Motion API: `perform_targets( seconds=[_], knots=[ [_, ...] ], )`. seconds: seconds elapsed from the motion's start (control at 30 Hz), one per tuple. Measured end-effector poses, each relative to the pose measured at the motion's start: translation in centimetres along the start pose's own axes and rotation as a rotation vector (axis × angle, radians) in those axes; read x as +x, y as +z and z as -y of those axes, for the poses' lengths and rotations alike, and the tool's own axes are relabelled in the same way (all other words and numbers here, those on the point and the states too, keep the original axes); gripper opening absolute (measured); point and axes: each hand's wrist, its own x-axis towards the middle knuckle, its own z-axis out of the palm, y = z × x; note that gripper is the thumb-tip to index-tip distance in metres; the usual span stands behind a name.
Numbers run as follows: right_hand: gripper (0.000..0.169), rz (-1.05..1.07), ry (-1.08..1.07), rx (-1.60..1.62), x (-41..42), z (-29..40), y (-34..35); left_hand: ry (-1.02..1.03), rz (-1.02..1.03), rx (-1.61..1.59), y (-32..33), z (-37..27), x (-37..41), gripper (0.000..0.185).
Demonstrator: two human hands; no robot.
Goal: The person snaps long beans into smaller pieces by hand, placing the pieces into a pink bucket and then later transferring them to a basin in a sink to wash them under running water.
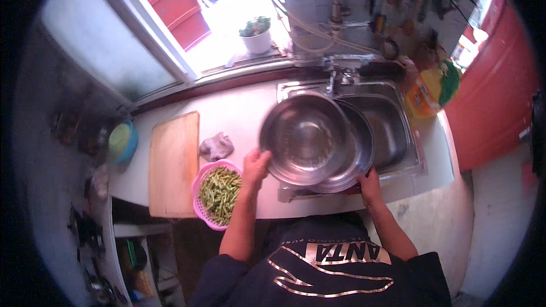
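Observation:
My left hand [255, 166] grips the rim of a round stainless steel basin [306, 130] on its left side. Under and to the right of it sits a second steel basin [361, 147], partly covered by the first. The lower basin's near right rim is in my right hand [370, 185]. Both basins are above the counter edge and the left part of the sink [386, 132]. Left of my left forearm stands a pink plastic colander [197, 204] full of cut green beans [218, 192]; the forearm hides part of its right side.
A wooden cutting board [174, 166] and a crumpled cloth [216, 146] lie on the white counter [243, 106]. Behind the sink rises a faucet [335, 79]. An orange and green package [428, 91] stands right of it. A blue bowl [128, 141] sits far left.

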Motion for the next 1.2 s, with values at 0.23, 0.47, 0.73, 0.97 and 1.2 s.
perform_targets(
  seconds=[0.23,0.47,0.73,0.97,1.2],
  knots=[
    [0.040,-0.273,0.056,0.196,-3.8,3.2,-4.4,0.051,-0.300,-0.193,-7.4,3.3,6.4,0.007],
    [0.041,-0.511,-0.088,0.228,-5.5,4.9,-11.7,-0.172,-0.501,-0.237,-6.4,8.7,8.3,0.010],
    [0.036,-0.492,-0.072,0.238,-4.0,5.9,-15.4,-0.335,-0.189,-0.475,-3.7,10.8,3.6,0.029],
    [0.034,-0.261,0.062,0.272,0.7,5.4,-16.8,-0.686,0.358,0.015,17.1,14.6,-4.5,0.050],
    [0.036,-0.027,0.119,0.260,4.3,7.1,-18.2,-0.449,0.069,-0.246,24.2,14.9,-6.2,0.017]
  ],
)
